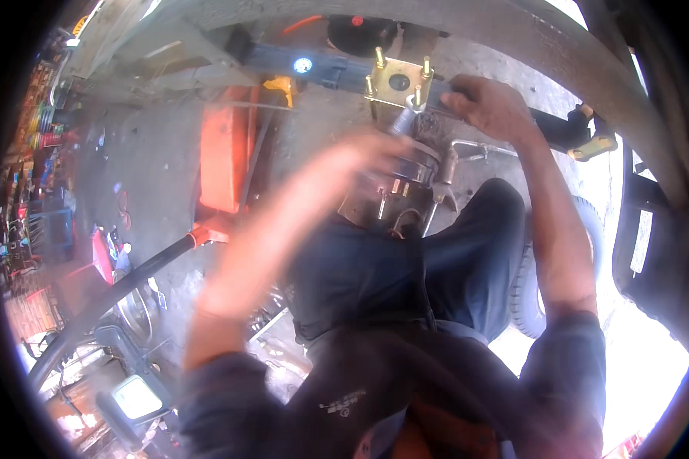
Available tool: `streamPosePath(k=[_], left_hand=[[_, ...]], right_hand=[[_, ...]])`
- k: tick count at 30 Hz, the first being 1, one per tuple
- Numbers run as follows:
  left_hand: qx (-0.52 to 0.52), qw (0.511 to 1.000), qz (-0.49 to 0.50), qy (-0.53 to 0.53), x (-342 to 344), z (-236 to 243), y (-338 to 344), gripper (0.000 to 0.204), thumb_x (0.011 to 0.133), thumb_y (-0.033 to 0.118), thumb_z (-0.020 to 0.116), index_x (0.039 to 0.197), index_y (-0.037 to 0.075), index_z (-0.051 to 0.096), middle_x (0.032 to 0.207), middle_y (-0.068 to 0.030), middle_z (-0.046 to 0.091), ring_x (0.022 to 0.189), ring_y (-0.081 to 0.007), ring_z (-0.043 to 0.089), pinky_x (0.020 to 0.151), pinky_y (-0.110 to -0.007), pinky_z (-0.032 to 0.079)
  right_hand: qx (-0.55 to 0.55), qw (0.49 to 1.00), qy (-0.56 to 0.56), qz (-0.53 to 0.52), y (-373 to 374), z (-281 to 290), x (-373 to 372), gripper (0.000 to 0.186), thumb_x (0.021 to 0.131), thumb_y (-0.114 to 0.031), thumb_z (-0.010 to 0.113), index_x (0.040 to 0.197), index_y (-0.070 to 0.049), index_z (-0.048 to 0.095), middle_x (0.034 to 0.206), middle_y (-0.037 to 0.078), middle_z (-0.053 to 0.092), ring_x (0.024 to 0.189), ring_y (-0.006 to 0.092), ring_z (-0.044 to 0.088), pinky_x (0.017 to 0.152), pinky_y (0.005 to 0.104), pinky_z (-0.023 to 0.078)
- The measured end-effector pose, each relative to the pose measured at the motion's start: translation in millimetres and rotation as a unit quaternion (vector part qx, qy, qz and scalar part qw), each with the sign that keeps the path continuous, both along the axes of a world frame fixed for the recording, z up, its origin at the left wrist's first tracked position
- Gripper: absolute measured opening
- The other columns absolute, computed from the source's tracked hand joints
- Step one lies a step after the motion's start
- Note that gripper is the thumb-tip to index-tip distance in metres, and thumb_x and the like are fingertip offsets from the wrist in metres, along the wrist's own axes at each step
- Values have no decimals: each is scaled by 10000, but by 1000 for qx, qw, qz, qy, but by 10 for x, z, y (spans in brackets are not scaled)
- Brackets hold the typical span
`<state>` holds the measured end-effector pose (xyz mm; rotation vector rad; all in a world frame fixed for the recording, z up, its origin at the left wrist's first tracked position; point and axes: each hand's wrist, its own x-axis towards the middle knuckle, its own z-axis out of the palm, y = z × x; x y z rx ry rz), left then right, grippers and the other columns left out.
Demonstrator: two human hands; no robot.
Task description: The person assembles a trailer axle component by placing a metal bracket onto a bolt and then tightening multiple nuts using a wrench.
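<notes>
A square, brass-coloured plate with several upright studs sits on a dark axle beam. My right hand is curled over the beam just right of the plate. My left hand is below the plate, its fingers smeared by motion. A silvery cylindrical tool reaches from beside those fingers to the plate's near right stud. I cannot tell how the fingers meet the tool. Between my knees are a round metal drum and a T-shaped metal tool, partly hidden by my left hand and legs.
An orange jack with a long dark handle stands to the left. A yellow bracket is near the beam. Large frame members arch overhead. A tyre lies beside my right leg; clutter lines the far left.
</notes>
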<state>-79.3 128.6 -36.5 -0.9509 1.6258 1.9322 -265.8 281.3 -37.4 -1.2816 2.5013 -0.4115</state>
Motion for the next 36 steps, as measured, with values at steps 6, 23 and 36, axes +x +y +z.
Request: streamPosePath(k=[6,23,36], left_hand=[[-181,975,-120,35,-70,152,-563,284,899,296,687,891,17,637,568,6,439,410,-86,401,359,-281,270],[208,861,404,227,-106,-275,1050,215,1000,209,454,942,24,548,647,-71,543,449,-194,531,356,-347,415],[-269,942,-193,-56,-316,513,-604,335,839,382,753,937,72,675,552,25,447,399,-82,369,369,-270,248]], right_hand=[[-8,1000,-6,-6,-58,-11,30,478,900,-545,550,1108,-138,687,965,151,705,984,348,652,860,464,490],[-19,999,42,2,-73,-43,46,472,912,-559,527,1090,-144,665,918,145,706,965,341,662,844,460,504],[-87,995,55,1,-78,-72,5,465,916,-542,534,1074,-129,677,923,161,705,964,351,663,843,466,504]])
